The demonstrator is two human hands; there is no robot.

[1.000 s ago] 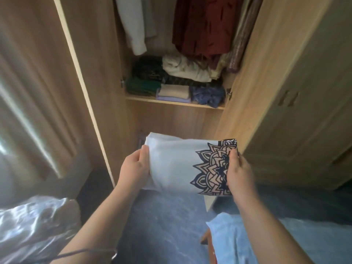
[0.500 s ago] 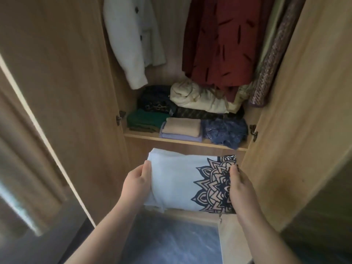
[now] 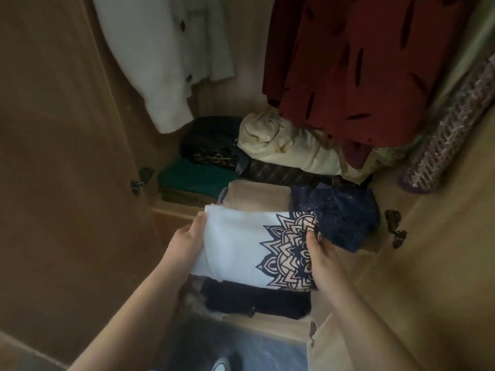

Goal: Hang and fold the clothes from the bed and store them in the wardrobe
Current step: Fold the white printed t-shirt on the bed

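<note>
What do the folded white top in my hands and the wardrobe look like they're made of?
The folded white top looks like soft matte cotton knit, judging by its limp folds; the mandala seems flat printed ink. The wardrobe looks like pale wood-grain laminate board, smooth with faint sheen.

Folded shirt (image 3: 235, 247) before the shelf (image 3: 171, 211); stacked clothes (image 3: 257, 194) on it; garments (image 3: 361, 62) above.

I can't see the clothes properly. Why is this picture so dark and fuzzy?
Head view: the light inside the wardrobe is dim and brownish; everything is a bit soft, even the folded white cloth; the dark pile below it sinks into shadow; the wide lens makes the wardrobe sides lean.
</note>
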